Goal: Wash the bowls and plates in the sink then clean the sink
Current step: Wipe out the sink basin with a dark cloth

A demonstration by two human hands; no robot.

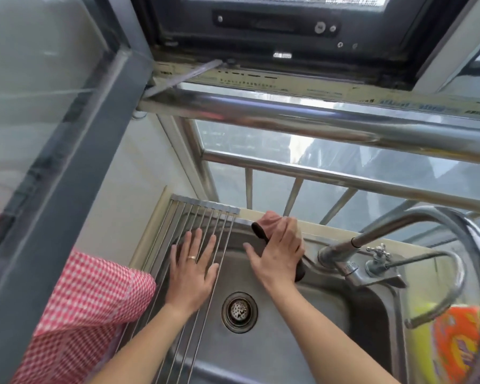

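Sink: a steel sink [302, 342] takes up the near middle, its basin bare of bowls and plates as far as can be seen, with a round drain strainer [239, 312] in the floor of the basin
Rack: a roll-up rack of thin steel rods [197, 231] lies across the left part of the sink, running from the far rim towards the near edge
Left hand: the left hand [193, 268] lies flat on the rack, fingers straight and spread, a ring on one finger; it grips nothing
Right hand: the right hand [277, 253] is at the far rim of the sink, its fingers curled over a dark roll-shaped thing [259, 231] whose one end shows at the far left of the hand and the other at the near right; what this thing is I cannot tell
Tap: a curved steel tap [399, 225] stands at the far right of the sink, with a small cross-handled valve [377, 250] just beside its base
Right edge: a yellow and orange packet [455, 342] sits on the right, behind the loop of the tap hose
Left edge: a red and white checked cloth [89, 306] hangs at the near left, beside the rack
Worktop: a pale worktop [147, 236] edge runs along the left and far side of the sink
Window: a steel rail [288, 115] and bars cross the glass beyond the sink
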